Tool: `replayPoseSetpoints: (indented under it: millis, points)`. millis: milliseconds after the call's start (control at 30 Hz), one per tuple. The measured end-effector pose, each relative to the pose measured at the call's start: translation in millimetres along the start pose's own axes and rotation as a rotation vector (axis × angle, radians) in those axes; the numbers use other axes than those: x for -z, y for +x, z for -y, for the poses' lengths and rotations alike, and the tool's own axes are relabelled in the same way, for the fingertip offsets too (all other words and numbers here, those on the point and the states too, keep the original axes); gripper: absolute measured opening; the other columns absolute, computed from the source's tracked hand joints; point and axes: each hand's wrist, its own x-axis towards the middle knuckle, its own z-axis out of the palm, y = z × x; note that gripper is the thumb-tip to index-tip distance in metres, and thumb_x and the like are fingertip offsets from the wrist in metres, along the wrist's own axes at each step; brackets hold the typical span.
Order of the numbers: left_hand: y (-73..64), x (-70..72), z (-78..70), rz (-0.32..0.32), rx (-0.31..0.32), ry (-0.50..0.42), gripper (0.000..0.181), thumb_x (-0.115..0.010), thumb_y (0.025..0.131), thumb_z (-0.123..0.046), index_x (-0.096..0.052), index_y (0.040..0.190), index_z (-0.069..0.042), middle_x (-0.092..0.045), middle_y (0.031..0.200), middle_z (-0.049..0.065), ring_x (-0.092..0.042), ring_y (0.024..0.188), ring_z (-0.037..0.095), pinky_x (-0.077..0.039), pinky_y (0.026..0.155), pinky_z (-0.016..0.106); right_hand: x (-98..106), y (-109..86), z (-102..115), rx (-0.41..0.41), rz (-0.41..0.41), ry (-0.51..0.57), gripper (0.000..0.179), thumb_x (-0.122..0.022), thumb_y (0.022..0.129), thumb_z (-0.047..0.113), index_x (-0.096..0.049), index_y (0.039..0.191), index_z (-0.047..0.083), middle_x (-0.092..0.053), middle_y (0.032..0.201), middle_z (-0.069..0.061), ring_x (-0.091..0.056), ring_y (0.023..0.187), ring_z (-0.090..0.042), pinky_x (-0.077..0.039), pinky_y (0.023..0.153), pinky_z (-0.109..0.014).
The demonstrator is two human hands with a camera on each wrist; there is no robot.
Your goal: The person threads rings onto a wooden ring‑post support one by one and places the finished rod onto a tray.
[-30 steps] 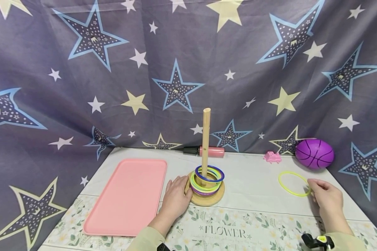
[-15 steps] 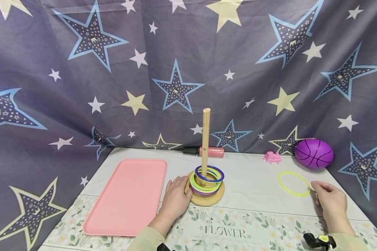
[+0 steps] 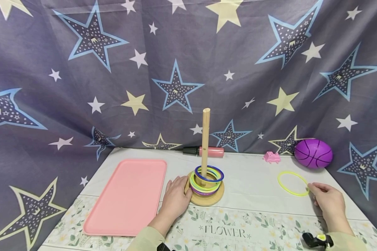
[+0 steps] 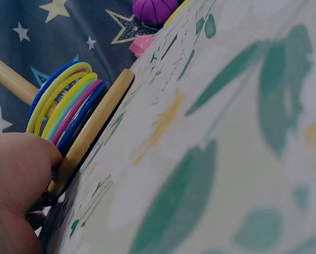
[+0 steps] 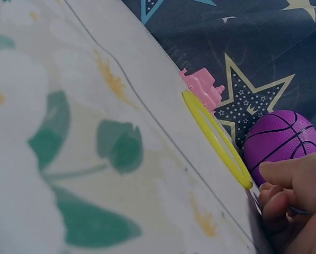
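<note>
A wooden ring stand (image 3: 206,139) has an upright peg and a round base (image 3: 207,201). Several coloured rings (image 3: 204,190) circle the peg low down, with a blue ring (image 3: 221,178) lying tilted on top. My left hand (image 3: 176,198) rests against the base's left edge, fingers fairly straight and the thumb (image 4: 41,151) by the rim; some fingers are hidden in the left wrist view. A yellow ring (image 3: 284,188) lies flat on the table at right. My right hand (image 3: 330,200) is beside it, fingers loosely curled, fingertips right at the ring's near end (image 5: 246,182).
A pink tray (image 3: 125,198) lies to the left. A pink and black pump (image 3: 212,152) lies behind the peg by the star-patterned curtain (image 3: 128,69). At back right are a small pink toy (image 3: 272,157) and a purple ball (image 3: 313,153). A floral cloth covers the table.
My right hand drew slightly right from the yellow ring, then came back a little left to its edge. The left hand, the stand and its rings keep their places.
</note>
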Motion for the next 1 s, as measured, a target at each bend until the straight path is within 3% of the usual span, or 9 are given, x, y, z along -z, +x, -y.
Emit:
replayPoseSetpoints:
  millis: [200, 533, 700, 800, 900, 1000]
  points:
    - [-0.3, 0.7, 0.3, 0.003, 0.001, 0.005, 0.055, -0.066, 0.108, -0.022, -0.057, 0.155, 0.004, -0.06, 0.157, 0.022, -0.046, 0.154, 0.044, -0.02, 0.133, 0.066, 1.3, -0.8, 0.0, 0.063, 0.012, -0.123, 0.056, -0.067, 0.108, 0.036, -0.067, 0.14, -0.01, -0.066, 0.073, 0.006, -0.058, 0.06, -0.011, -0.048, 0.052, -0.03]
    - [-0.2, 1.4, -0.8, -0.001, -0.003, 0.004, 0.055, -0.066, 0.107, -0.022, -0.058, 0.155, 0.004, -0.06, 0.157, 0.023, -0.047, 0.154, 0.044, -0.02, 0.132, 0.066, 1.9, -1.0, 0.5, 0.102, 0.018, -0.203, 0.051, -0.069, 0.107, 0.033, -0.069, 0.134, -0.01, -0.07, 0.078, 0.001, -0.061, 0.061, -0.017, -0.046, 0.053, -0.034]
    - [-0.1, 1.7, -1.4, 0.004, 0.001, 0.005, 0.056, -0.066, 0.108, -0.023, -0.057, 0.156, 0.004, -0.059, 0.158, 0.022, -0.046, 0.154, 0.044, -0.02, 0.133, 0.066, 1.9, -0.9, 0.9, 0.15, 0.017, -0.256, 0.048, -0.071, 0.106, 0.031, -0.071, 0.13, -0.01, -0.077, 0.106, -0.025, -0.069, 0.094, -0.041, -0.051, 0.075, -0.048]
    - [-0.1, 2.0, -1.6, 0.003, 0.0, 0.005, 0.056, -0.066, 0.107, -0.022, -0.057, 0.156, 0.004, -0.059, 0.158, 0.023, -0.046, 0.154, 0.044, -0.02, 0.133, 0.066, 1.8, -1.1, 1.7, 0.154, 0.023, -0.272, 0.046, -0.07, 0.106, 0.031, -0.072, 0.13, -0.009, -0.073, 0.125, -0.031, -0.063, 0.116, -0.053, -0.05, 0.089, -0.058]
    - [-0.2, 2.1, -1.7, 0.003, 0.0, 0.003, 0.056, -0.066, 0.107, -0.022, -0.057, 0.156, 0.004, -0.059, 0.158, 0.023, -0.046, 0.154, 0.044, -0.02, 0.133, 0.066, 1.6, -1.7, 2.7, 0.142, 0.035, -0.274, 0.046, -0.069, 0.106, 0.03, -0.071, 0.131, -0.009, -0.071, 0.13, -0.032, -0.061, 0.121, -0.055, -0.049, 0.094, -0.062]
    - [-0.4, 2.1, -1.5, 0.003, 0.0, 0.001, 0.056, -0.066, 0.107, -0.022, -0.057, 0.156, 0.004, -0.059, 0.158, 0.023, -0.046, 0.154, 0.044, -0.019, 0.133, 0.066, 1.3, -3.1, 4.2, 0.137, 0.039, -0.28, 0.045, -0.069, 0.106, 0.029, -0.072, 0.131, -0.009, -0.072, 0.127, -0.032, -0.064, 0.115, -0.052, -0.051, 0.089, -0.059]
